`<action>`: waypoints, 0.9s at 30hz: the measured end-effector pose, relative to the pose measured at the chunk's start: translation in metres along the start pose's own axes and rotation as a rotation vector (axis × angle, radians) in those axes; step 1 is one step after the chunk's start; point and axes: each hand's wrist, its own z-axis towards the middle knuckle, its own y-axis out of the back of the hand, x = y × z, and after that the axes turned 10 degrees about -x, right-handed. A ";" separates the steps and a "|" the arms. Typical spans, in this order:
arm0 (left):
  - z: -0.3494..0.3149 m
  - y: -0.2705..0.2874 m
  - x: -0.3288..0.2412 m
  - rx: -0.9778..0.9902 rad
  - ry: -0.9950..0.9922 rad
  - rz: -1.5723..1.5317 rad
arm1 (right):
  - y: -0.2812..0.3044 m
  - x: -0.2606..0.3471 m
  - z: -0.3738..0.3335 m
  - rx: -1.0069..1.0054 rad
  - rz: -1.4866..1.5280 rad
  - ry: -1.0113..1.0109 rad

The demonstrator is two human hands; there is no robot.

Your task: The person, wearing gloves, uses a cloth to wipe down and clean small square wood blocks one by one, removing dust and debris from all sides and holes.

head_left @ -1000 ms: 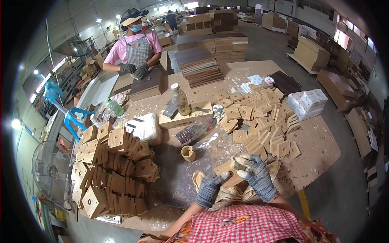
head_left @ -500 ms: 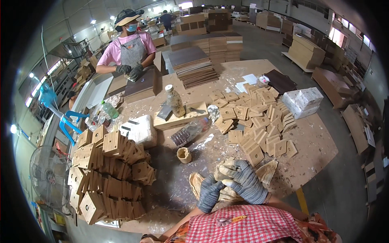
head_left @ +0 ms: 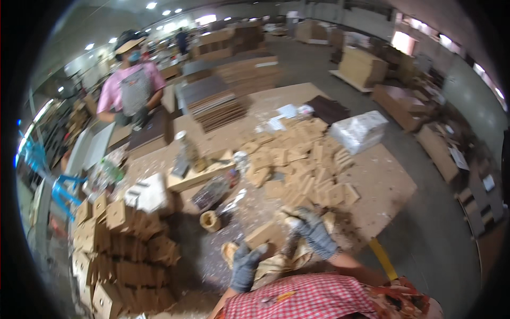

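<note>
My left hand [head_left: 247, 267], in a grey knit glove, has thumb and fingers spread apart at the lower end of a pale wooden block [head_left: 264, 236]. Whether it touches the block is hard to make out. Across from it my right hand [head_left: 317, 234], gloved alike, has its fingers pointing left beside a pale, crumpled piece of cloth [head_left: 282, 215]. Blur hides whether those fingers grip anything. A cream-coloured cloth [head_left: 284, 264] lies below and between the hands, close to my checked apron. The small round tan pot [head_left: 210, 221] stands beyond my left hand.
Stacked wooden blocks with holes [head_left: 127, 250] rise at the left. More loose blocks [head_left: 297, 159] are heaped beyond my right hand. Bottles [head_left: 189, 151] and a white wrapped bundle [head_left: 147, 193] stand farther back. Across the table [head_left: 380, 175] a person [head_left: 133, 87] in gloves works at brown panels.
My hands were together, fingers meeting over the cloth; now they are apart, and a wooden block shows between them. The whole view has swung, shifting the table leftward in the picture.
</note>
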 end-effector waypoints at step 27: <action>-0.003 0.010 0.007 0.123 0.125 -0.142 | -0.029 0.036 -0.022 0.148 0.372 -0.070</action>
